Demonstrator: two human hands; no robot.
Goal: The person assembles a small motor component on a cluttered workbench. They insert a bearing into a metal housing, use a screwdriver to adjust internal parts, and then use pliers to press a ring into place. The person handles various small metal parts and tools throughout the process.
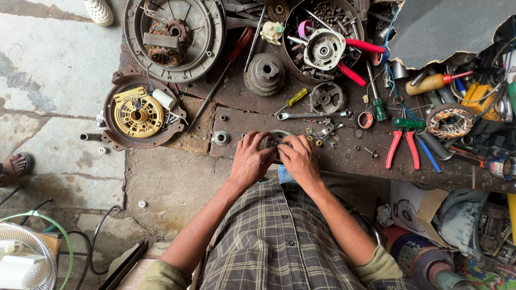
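Both my hands meet over a small round grey metal motor part [274,139] at the near edge of a low dark wooden board [344,158]. My left hand [250,159] wraps its left side, fingers curled on the rim. My right hand [299,158] grips its right side. Most of the part is hidden under my fingers. Small nuts and screws [321,134] lie just right of it, and a round bearing housing [221,138] lies to the left.
A spanner [312,115], yellow-handled screwdriver [293,99], red pliers [403,146], copper stator winding [449,120], pulley [265,72] and a bowl of parts [322,40] crowd the board. A yellow fan rotor in its housing [138,113] and a large motor cover [173,36] lie left. A white fan [24,260] stands near left.
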